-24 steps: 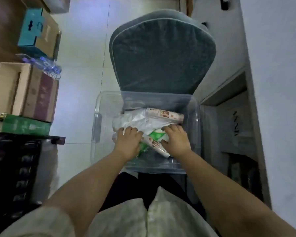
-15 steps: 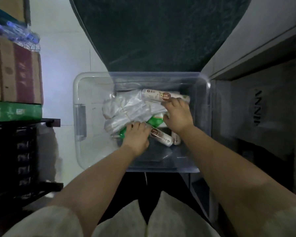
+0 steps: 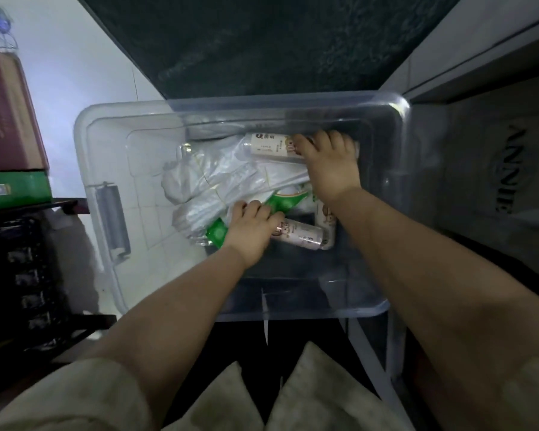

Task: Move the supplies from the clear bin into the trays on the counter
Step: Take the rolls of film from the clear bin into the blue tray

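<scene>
The clear bin (image 3: 87,157) sits in front of me on a dark chair. Inside lie white plastic bags (image 3: 218,178), a green packet (image 3: 277,202) and cream-coloured tubes with a cartoon print. My left hand (image 3: 251,231) rests palm down on the near tube (image 3: 302,233) and the green packet, fingers curled over them. My right hand (image 3: 329,163) reaches to the bin's far wall and closes over the end of the far tube (image 3: 268,146). A third tube (image 3: 325,216) lies partly under my right wrist. No trays are in view.
The dark grey chair back (image 3: 262,42) rises behind the bin. Cardboard boxes (image 3: 7,113) on a green box (image 3: 16,189) stand at the left, above a black rack (image 3: 28,275). A shelf unit with a printed box (image 3: 504,169) is on the right.
The view has moved closer to the bin. My right hand has shifted from the bin's middle to the far tube. My left hand has stayed on the near tube and green packet.
</scene>
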